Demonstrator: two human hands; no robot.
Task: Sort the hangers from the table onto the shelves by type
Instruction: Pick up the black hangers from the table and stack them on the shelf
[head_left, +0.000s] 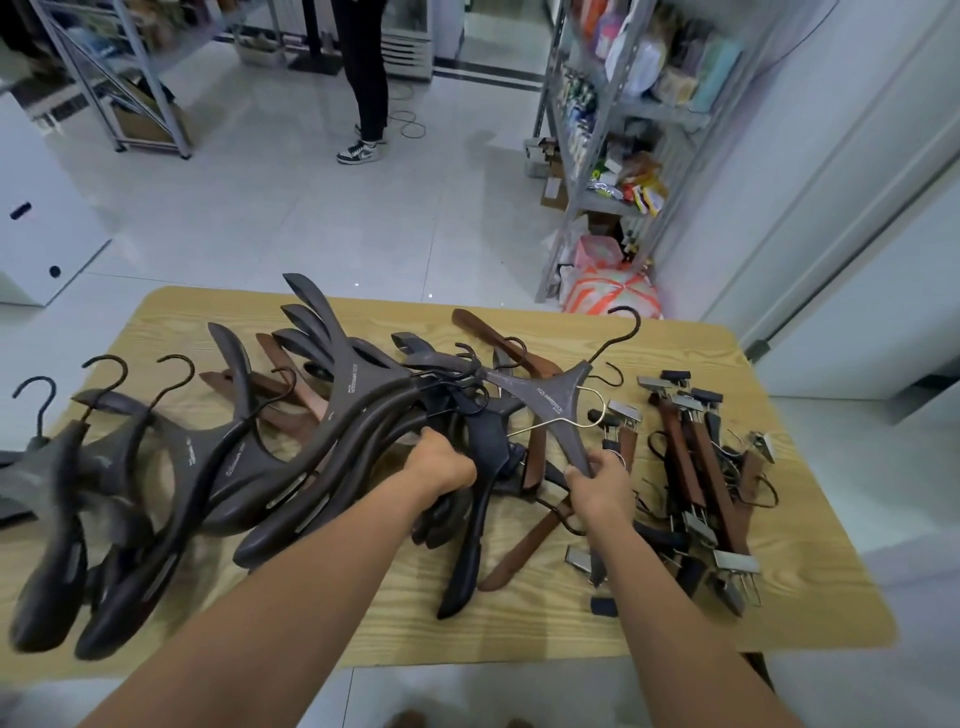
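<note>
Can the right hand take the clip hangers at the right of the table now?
Probably not yet: the clip hangers lie close beside the right hand, but it grips a grey hanger.

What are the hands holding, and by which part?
Left hand grips a bundle of dark hangers around their arms. Right hand holds one grey hanger by the tip of one arm.

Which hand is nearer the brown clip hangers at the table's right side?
Right. The right hand, gripping a grey hanger, sits just beside the clip hangers; the left hand is farther off, gripping dark hangers.
</note>
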